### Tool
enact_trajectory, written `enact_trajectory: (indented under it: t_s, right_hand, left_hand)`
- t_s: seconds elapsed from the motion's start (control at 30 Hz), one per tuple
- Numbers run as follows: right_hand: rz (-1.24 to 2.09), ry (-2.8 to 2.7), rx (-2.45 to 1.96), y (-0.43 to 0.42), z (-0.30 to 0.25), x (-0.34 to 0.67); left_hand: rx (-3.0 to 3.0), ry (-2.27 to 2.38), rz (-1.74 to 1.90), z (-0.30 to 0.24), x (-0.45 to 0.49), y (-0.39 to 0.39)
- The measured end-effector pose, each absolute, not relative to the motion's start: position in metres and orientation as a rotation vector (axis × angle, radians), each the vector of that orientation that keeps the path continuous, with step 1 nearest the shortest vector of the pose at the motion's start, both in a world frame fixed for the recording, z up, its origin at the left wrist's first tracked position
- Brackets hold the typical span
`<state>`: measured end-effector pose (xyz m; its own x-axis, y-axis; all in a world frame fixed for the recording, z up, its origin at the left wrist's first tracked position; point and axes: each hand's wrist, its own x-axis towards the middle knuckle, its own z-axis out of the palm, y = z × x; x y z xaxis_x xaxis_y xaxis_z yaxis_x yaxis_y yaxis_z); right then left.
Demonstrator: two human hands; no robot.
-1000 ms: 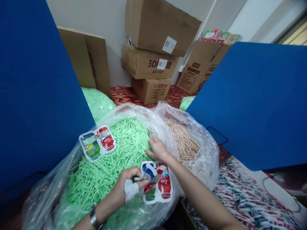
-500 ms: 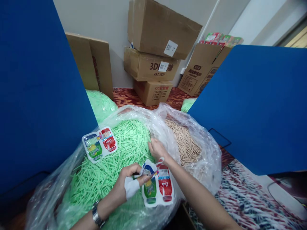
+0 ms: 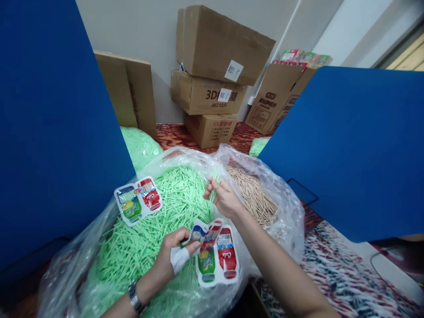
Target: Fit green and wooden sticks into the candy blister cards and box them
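My right hand (image 3: 222,196) pinches a small bunch of light green sticks (image 3: 214,177) above the right edge of the big heap of green sticks (image 3: 179,187). Lower down, my left hand (image 3: 175,251), with a white wrap at the thumb, grips a bent printed packet (image 3: 207,234) between thumb and fingers. Just under that packet lies a flat Sprite and Cola packet (image 3: 228,260), partly covered by it. Another Sprite and Cola packet (image 3: 138,201) rests on the heap's left side. The heap fills a clear plastic bag (image 3: 179,154).
Right of the heap, a second clear bag (image 3: 291,216) holds tan sticks (image 3: 253,194). Blue panels (image 3: 357,150) flank both sides. Stacked cardboard boxes (image 3: 212,92) stand against the wall, with an open carton (image 3: 274,99) to their right. A patterned cloth (image 3: 331,269) lies at lower right.
My right hand has risen from the heap's edge and now shows a bunch of green sticks in its fingers. The packet in my left hand has turned, showing more of its red side.
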<state>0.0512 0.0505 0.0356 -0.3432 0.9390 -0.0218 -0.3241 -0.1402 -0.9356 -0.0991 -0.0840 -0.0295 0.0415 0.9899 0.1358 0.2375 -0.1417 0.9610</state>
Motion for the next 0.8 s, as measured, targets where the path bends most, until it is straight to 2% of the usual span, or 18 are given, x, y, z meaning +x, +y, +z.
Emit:
enact_trajectory:
  t_s: [0.17, 0.4, 0.8]
  right_hand:
    - [1.536, -1.117, -0.649, 0.015, 0.071, 0.043]
    - [1.168, -1.432, -0.755, -0.02, 0.072, 0.036]
    - [1.021, -1.57, -0.763, -0.033, 0.072, 0.038]
  left_hand:
    - [1.462, 1.319, 1.286, -0.028, -0.097, -0.081]
    - [1.599, 1.304, 1.352, -0.023, -0.095, -0.081]
    - [1.722, 1.359, 1.437, -0.011, -0.087, -0.081]
